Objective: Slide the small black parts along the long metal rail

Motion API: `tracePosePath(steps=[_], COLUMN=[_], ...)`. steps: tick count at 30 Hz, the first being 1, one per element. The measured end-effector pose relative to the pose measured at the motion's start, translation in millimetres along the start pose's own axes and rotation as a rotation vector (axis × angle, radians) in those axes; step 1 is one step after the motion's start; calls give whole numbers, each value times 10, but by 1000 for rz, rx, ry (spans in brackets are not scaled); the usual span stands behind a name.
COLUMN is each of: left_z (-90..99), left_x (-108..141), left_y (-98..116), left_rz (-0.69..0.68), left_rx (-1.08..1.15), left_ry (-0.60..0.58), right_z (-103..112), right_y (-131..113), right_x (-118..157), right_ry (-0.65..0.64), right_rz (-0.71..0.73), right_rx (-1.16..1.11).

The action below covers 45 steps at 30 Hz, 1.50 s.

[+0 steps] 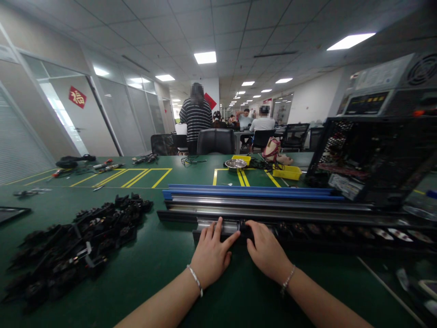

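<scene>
In the head view, with 12 o'clock taken as straight ahead from the hands, a black rail [230,225] is seen laid crosswise on the green table [160,282], directly under the fingertips. The left hand [210,255] is spread flat, its fingers apart and rested on the rail, with nothing seen clasped. A small black part [243,227] is touched by the right hand [268,250] at the index fingertip; whether it is also pinched by the thumb cannot be made out. Toward 3 o'clock, a row of round-faced parts [314,229] is held along the same rail.

At 12 o'clock, grey rails [273,202] and 1 blue rail [252,192] are set behind. A pile of black parts [102,237] is spread at 9 o'clock, and a computer case [368,173] is stood at 2 o'clock.

The small part could be jammed or tilted, it is judged, if it were pushed unevenly by 1 fingertip. The rail could be slid or rocked if it were pressed too lightly by the left hand. The left index finger could be nipped, being placed just beside the small part.
</scene>
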<state>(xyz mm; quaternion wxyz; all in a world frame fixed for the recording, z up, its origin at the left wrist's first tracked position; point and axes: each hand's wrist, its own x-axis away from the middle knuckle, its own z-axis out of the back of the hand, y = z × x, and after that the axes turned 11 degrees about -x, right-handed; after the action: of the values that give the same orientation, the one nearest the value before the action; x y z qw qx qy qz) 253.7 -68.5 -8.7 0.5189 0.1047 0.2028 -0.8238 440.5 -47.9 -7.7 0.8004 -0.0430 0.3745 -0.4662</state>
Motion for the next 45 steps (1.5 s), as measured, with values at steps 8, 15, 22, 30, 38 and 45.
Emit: tracePosePath(steps=[8,15,22,30,38,45], left_z=[-8,-31,-43,-70,-27,23], left_x=[3,4,-8,-25,-106,-158], left_y=[3,13,27,95,183,216], left_rz=[6,16,22,62,88,104], left_rx=[23,36,25,-41,-110,-111], left_ry=[3,7,9,-12,-69,-129], right_z=[-33,-35,-56,-74,-76,-42], right_y=[-24,-48,-82,-59,-64,-96], right_x=[-22,-37,-54,-81,-86,-94], right_ry=[-62,-120,-139,-195,-234,-266], right_rz=[21,18,23,-69,-126,-142], right_rx=[-8,-47,-51,-97,-67,-72])
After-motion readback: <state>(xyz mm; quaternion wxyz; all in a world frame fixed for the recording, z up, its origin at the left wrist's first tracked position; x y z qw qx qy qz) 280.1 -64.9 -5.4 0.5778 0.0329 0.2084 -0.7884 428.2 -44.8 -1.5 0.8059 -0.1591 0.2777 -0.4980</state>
